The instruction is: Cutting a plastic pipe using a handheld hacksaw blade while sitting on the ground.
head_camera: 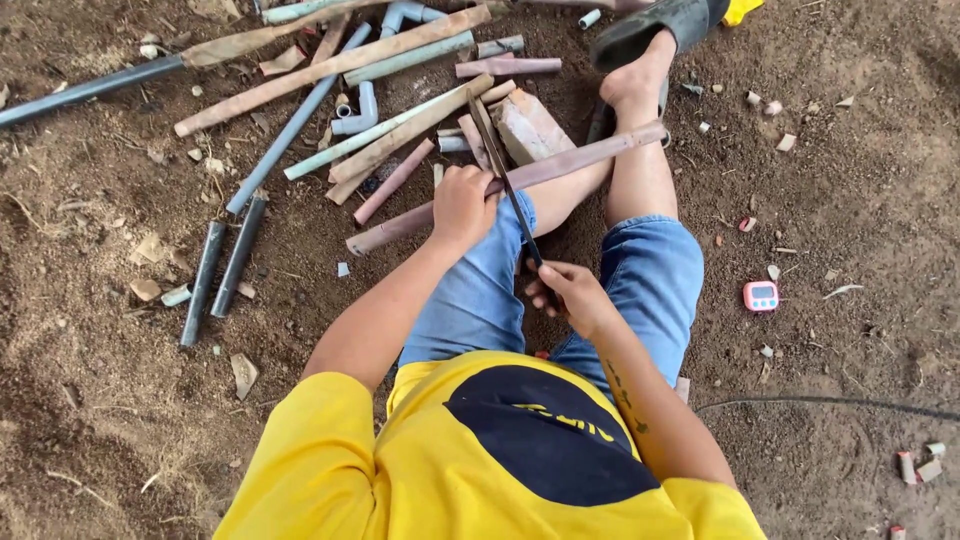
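Note:
I sit on bare dirt in a yellow shirt and blue jeans shorts. My left hand (462, 205) is closed around a long dirty pinkish pipe (590, 155) that lies across my legs, its right end resting by my raised foot. My right hand (568, 292) grips the handle end of a thin dark saw blade (505, 175), which runs up and away over the pipe just right of my left hand. A brick-like block (530, 125) lies just beyond the pipe.
Several pipes (330, 65) of grey, pink and dark colours lie scattered at upper left, with two short black pipes (225, 265) at left. A small pink timer (761, 296) sits on the dirt at right. A dark cable (830, 402) crosses lower right, beside cut pipe bits (918, 466).

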